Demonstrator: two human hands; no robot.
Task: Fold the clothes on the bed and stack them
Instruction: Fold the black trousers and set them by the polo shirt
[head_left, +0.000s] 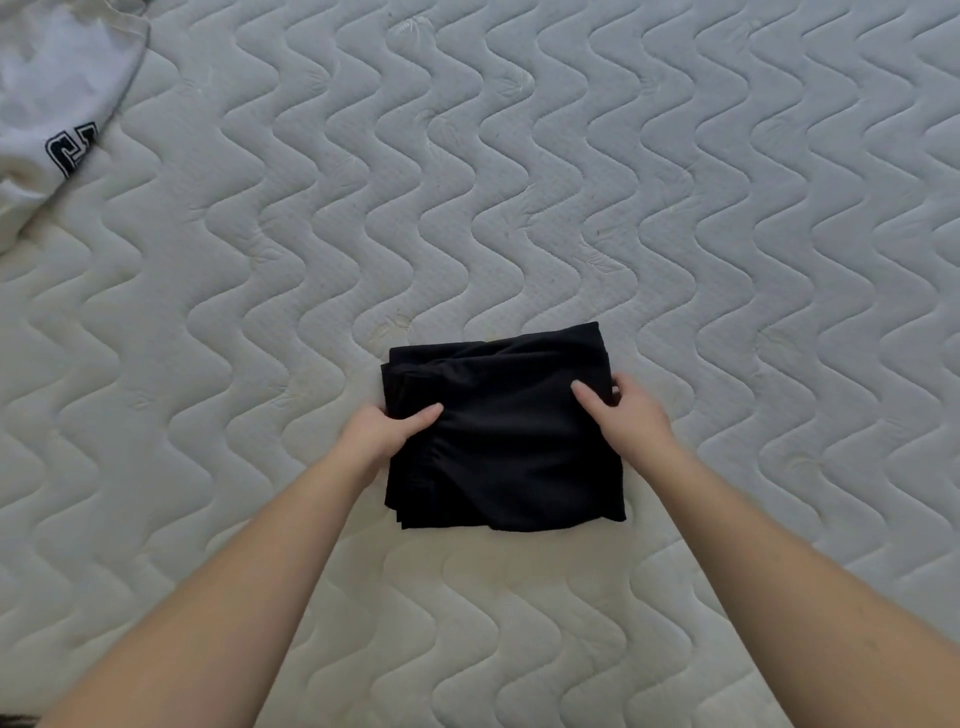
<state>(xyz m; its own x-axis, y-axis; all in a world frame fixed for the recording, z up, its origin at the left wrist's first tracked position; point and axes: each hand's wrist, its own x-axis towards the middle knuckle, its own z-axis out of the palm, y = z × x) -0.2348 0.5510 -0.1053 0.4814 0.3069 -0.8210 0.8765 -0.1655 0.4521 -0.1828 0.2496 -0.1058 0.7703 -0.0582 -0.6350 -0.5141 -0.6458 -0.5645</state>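
a black fabric garment folded into a compact, roughly square bundle (506, 431) lies on the white quilted mattress with wavy stitching (519, 182), a little below the middle of the view and directly in front of the person. several layers of cloth show along its left and near edges, and the far edge is slightly uneven, with one fold sticking out at the upper right corner.

the left hand (382, 434) grips the left edge of the bundle: its thumb lies on top of the black cloth, pointing toward the centre, while the fingers curl around the side and go out of sight beneath the fabric. the right hand (626, 415) holds the right edge in the same way, thumb resting on the top surface and fingers wrapped around the outer side of the fold. both bare forearms reach in from the bottom corners of the view. whether the bundle is resting on the mattress or lifted slightly cannot be told.

well apart from the black bundle, in the far left corner, lies a white fabric garment with black block lettering (57, 104), loosely spread and unfolded, partly cut off by the edge of the view.
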